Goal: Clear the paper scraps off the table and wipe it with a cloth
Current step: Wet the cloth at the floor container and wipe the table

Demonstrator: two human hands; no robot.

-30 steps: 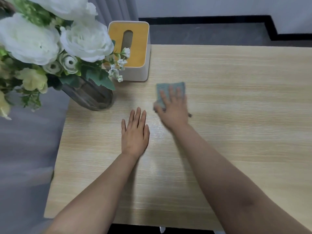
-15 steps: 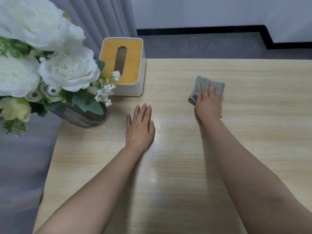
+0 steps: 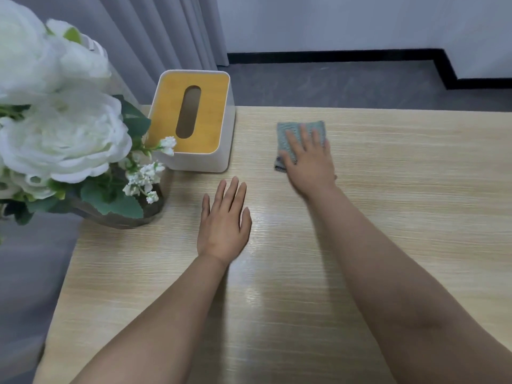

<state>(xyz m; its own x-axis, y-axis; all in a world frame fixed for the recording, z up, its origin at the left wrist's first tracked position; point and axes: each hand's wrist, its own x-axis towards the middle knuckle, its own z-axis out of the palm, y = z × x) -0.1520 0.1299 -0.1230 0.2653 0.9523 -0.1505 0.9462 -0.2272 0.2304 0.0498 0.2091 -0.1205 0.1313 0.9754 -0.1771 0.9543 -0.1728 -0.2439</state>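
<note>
While pressed flat under straight fingers of right hand [image 3: 311,162], grey-green square cloth [image 3: 300,134] at upper centre; left hand [image 3: 224,223] flat, relaxed, lower left of it, on pale wooden table [image 3: 401,217]; grey floor [image 3: 332,84] behind.

The cloth [image 3: 300,134] is being swept back leftward across the table [image 3: 401,189] toward the tissue box [image 3: 194,120] by the flat right hand [image 3: 310,159].

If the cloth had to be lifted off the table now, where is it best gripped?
Probably the far edge of the cloth, pinched from the far side: it lies flat on the table, and the right hand presses on its near part.
</note>
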